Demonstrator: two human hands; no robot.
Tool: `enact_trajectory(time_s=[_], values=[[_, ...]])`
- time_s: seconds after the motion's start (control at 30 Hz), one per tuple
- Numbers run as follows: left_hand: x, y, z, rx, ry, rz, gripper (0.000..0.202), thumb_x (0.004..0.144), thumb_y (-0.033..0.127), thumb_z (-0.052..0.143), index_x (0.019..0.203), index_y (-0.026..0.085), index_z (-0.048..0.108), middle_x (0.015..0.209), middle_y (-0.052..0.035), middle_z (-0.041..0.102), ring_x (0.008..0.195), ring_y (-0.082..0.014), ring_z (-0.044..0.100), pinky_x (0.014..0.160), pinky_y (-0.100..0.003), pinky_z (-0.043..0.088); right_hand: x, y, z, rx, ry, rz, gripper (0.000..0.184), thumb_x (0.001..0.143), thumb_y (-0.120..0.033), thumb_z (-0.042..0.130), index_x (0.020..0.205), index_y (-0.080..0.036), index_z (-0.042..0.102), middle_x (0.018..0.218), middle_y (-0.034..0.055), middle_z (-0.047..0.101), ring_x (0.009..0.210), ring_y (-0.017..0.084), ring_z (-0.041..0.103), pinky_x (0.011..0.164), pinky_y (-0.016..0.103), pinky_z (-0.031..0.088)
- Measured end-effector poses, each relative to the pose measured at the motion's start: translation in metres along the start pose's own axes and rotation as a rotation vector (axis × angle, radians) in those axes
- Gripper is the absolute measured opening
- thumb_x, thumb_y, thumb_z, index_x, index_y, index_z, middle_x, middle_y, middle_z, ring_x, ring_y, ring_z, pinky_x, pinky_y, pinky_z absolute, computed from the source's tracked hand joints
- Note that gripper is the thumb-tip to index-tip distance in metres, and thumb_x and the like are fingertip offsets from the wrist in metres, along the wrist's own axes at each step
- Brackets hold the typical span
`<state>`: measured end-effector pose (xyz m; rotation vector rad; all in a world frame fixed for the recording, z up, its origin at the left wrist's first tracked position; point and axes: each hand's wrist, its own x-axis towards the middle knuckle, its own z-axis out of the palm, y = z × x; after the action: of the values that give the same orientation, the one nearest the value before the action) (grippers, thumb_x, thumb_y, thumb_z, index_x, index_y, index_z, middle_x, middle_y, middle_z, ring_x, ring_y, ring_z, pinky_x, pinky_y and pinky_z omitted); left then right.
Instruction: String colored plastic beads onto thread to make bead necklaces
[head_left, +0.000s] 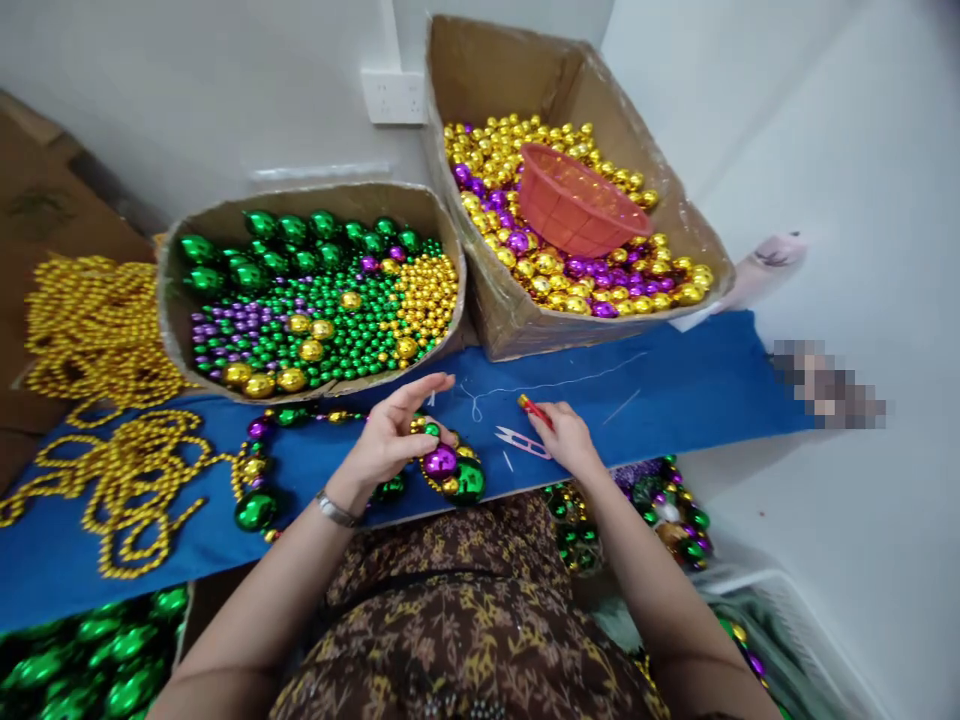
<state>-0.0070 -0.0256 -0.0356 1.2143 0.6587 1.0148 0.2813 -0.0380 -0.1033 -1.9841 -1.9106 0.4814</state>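
Observation:
My left hand [386, 440] is at the front of the blue-covered table, index finger stretched out, its other fingers partly hidden behind a cluster of beads. It holds the bead necklace [441, 461] there, strung with shiny purple, green and gold balls. More of that strand, with a large green ball [256, 510], curves along the cloth to the left. A red lighter [534, 411] with a yellowish end is gripped in my right hand [568, 438]. Just below that hand lie pink-handled thread snips [523, 441], blades pointing left. Thin white thread [555, 381] trails across the cloth behind them.
Two cardboard boxes stand behind: one [169, 320] with green, purple and gold beads, a taller one [517, 335] with gold and purple beads and a red basket [577, 210]. Gold bead strands [142, 470] pile at left. A white crate [795, 610] sits lower right.

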Motion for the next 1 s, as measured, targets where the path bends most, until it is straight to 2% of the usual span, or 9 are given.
enact_trajectory(time_s=[0.07,0.13,0.17,0.27,0.43,0.63,0.77,0.87,1.0], values=[[0.001,-0.001,0.0,-0.005,-0.042,-0.008,0.072,0.065,0.034,0.083,0.131,0.03,0.056,0.147,-0.0139,0.045,0.071,-0.0182,0.07,0.063,-0.032,0.061,-0.003,-0.014,-0.009,0.281,-0.075,-0.128,0.03,0.096,-0.037,0.041,0.115,-0.019,0.058,0.095,0.0082,0.065,0.087,0.019,0.065,0.077,0.031,0.052],[0.001,-0.002,-0.001,0.008,-0.055,-0.02,0.074,0.063,0.037,0.083,0.132,0.03,0.056,0.146,-0.014,0.045,0.07,-0.0182,0.07,0.062,-0.032,0.061,-0.007,-0.035,-0.021,0.607,-0.205,-0.239,0.034,0.098,-0.04,0.037,0.122,-0.021,0.05,0.09,0.0047,0.065,0.077,0.016,0.065,0.07,0.029,0.052],[0.001,-0.003,-0.001,0.011,-0.058,-0.029,0.076,0.062,0.038,0.084,0.132,0.03,0.056,0.147,-0.0142,0.045,0.069,-0.0183,0.07,0.062,-0.032,0.061,-0.009,-0.046,-0.027,0.683,-0.267,-0.284,0.034,0.098,-0.042,0.038,0.123,-0.021,0.049,0.088,0.0032,0.065,0.073,0.015,0.064,0.067,0.028,0.051],[0.0,-0.004,0.0,-0.002,-0.09,-0.065,0.08,0.061,0.04,0.084,0.134,0.031,0.053,0.149,-0.0132,0.041,0.069,-0.0179,0.07,0.062,-0.032,0.061,-0.008,-0.078,-0.039,0.635,-0.325,-0.411,0.029,0.094,-0.044,0.046,0.11,-0.022,0.056,0.081,0.0003,0.063,0.066,0.013,0.057,0.063,0.025,0.045],[0.0,-0.005,0.002,-0.029,-0.116,-0.086,0.079,0.06,0.043,0.084,0.133,0.034,0.053,0.151,-0.0107,0.039,0.067,-0.0164,0.069,0.064,-0.033,0.061,0.005,-0.105,-0.031,0.529,-0.221,-0.533,0.043,0.093,-0.057,0.039,0.081,-0.02,0.058,0.074,0.001,0.058,0.068,0.014,0.052,0.062,0.026,0.038],[0.0,-0.006,0.003,-0.068,-0.089,-0.089,0.079,0.059,0.041,0.085,0.131,0.033,0.054,0.149,-0.0112,0.041,0.068,-0.0161,0.068,0.062,-0.033,0.061,0.004,-0.117,-0.015,0.542,-0.141,-0.48,0.041,0.095,-0.052,0.037,0.07,-0.021,0.049,0.07,0.0001,0.055,0.068,0.014,0.052,0.066,0.027,0.038],[0.0,-0.007,0.004,-0.089,-0.097,-0.067,0.076,0.061,0.039,0.085,0.13,0.035,0.055,0.149,-0.0092,0.042,0.075,-0.0176,0.07,0.064,-0.032,0.061,0.002,-0.12,-0.014,0.56,-0.113,-0.456,0.036,0.095,-0.045,0.038,0.07,-0.022,0.049,0.071,0.0004,0.056,0.069,0.015,0.053,0.068,0.028,0.039],[0.0,-0.007,0.005,-0.06,-0.073,-0.068,0.078,0.059,0.041,0.085,0.131,0.033,0.055,0.149,-0.011,0.043,0.082,-0.0212,0.07,0.061,-0.031,0.06,0.002,-0.121,-0.014,0.555,-0.102,-0.456,0.034,0.095,-0.043,0.039,0.071,-0.022,0.05,0.071,0.0005,0.056,0.07,0.015,0.053,0.068,0.028,0.039],[0.0,-0.007,0.005,-0.081,-0.076,-0.045,0.075,0.06,0.036,0.085,0.13,0.032,0.057,0.147,-0.0112,0.044,0.081,-0.0207,0.07,0.063,-0.031,0.061,0.001,-0.121,-0.015,0.506,-0.087,-0.479,0.033,0.094,-0.042,0.041,0.072,-0.021,0.052,0.071,0.0009,0.056,0.071,0.016,0.053,0.069,0.028,0.039]])
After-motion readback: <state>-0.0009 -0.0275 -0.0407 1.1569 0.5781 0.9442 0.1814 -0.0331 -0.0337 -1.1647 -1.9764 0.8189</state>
